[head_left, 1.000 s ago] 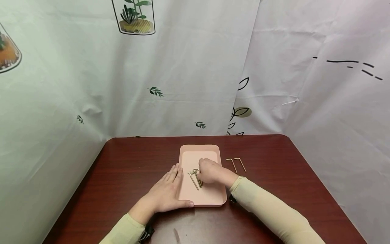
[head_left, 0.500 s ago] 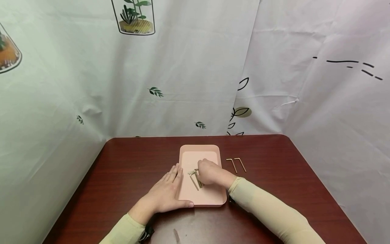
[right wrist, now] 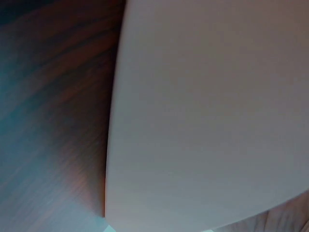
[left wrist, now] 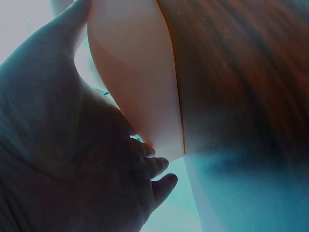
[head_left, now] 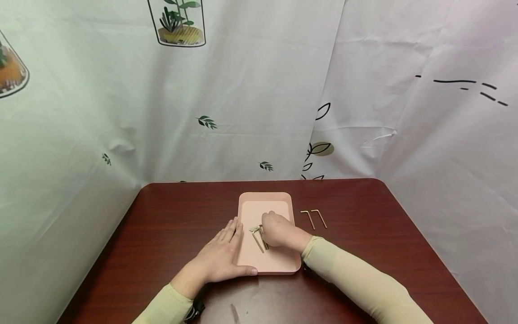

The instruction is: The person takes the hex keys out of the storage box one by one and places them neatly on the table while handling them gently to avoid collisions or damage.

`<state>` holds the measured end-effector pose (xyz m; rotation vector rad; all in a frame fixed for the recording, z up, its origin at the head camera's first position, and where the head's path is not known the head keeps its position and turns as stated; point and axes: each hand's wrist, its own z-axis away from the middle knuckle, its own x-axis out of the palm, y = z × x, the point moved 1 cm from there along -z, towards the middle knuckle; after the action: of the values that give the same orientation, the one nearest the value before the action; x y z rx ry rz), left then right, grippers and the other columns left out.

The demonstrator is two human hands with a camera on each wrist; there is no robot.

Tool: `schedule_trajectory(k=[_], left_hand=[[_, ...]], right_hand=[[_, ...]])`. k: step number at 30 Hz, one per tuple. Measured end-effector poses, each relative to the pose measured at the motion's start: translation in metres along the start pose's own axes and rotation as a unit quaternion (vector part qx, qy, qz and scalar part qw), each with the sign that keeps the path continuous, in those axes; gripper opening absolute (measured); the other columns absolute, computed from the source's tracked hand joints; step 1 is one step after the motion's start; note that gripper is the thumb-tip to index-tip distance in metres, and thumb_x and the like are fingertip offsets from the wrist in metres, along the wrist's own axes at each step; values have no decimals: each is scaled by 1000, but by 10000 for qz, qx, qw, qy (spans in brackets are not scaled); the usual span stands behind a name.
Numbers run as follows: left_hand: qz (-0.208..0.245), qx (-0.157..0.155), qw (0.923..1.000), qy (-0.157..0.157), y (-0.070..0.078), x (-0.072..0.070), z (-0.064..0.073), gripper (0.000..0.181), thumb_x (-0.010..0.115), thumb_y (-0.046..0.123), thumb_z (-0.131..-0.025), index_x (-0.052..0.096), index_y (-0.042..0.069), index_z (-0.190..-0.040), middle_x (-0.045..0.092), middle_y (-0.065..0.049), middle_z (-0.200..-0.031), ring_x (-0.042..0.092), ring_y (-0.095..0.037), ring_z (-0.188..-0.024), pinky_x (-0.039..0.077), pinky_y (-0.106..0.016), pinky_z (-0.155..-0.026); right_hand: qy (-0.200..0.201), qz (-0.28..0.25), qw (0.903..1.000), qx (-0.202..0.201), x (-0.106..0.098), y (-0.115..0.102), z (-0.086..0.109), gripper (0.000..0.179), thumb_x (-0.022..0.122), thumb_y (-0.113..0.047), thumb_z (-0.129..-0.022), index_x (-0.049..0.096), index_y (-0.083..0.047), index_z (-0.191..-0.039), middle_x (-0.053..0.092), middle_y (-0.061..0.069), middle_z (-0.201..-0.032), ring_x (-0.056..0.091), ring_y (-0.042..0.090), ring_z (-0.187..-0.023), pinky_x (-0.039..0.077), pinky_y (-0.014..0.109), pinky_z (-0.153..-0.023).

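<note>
A pink rectangular tray (head_left: 269,265) lies on the table, with several brass-coloured L-shaped hex keys (head_left: 257,240) in a loose bunch inside. My left hand (head_left: 218,256) rests against the tray's left side, fingers straight along the wall and thumb across its front left corner. In the left wrist view, the palm and fingers (left wrist: 159,166) press along the tray's outer wall (left wrist: 135,67). My right hand (head_left: 279,230) reaches down into the tray, fingers bent at the hex keys. Its fingertips are hidden, and so is whether they pinch a key. The right wrist view shows only the tray's wall (right wrist: 203,106) and the table.
Two more hex keys (head_left: 313,219) lie side by side on the dark red wooden table (head_left: 182,211), right of the tray. Printed white cloth (head_left: 251,90) hangs behind the table and at both sides.
My right hand has shifted slightly left over the hex keys, covering more of them. My left hand, the tray and the two keys on the table have stayed put.
</note>
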<state>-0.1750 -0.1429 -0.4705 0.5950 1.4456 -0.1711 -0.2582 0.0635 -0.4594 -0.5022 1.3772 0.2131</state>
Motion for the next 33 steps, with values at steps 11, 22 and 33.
schedule_trajectory(k=[11,22,33], left_hand=[[8,3,10000,2,-1,1,-1,138,67,89,-88,23,-10,-172,14,-32,-181,20,-45,-168,28,-57,-133],[3,20,10000,38,-2,1,-1,140,66,91,-87,21,-10,-172,14,-32,-181,21,-45,-168,29,-58,-133],[27,-10,10000,0,-2,1,0,137,67,89,-88,24,-10,-172,14,-32,-181,20,-45,-168,29,-57,-133]], right_hand=[[-17,-115,9999,-62,0,0,1,13,75,-5,-90,63,-2,-95,56,11,-87,53,19,-71,53,35,-65],[-12,21,10000,-12,-1,-3,2,13,76,-5,-89,64,-2,-95,55,10,-86,53,18,-71,52,34,-63],[28,103,9999,19,1,-4,2,13,74,-3,-91,63,-1,-98,54,11,-87,53,19,-70,53,36,-64]])
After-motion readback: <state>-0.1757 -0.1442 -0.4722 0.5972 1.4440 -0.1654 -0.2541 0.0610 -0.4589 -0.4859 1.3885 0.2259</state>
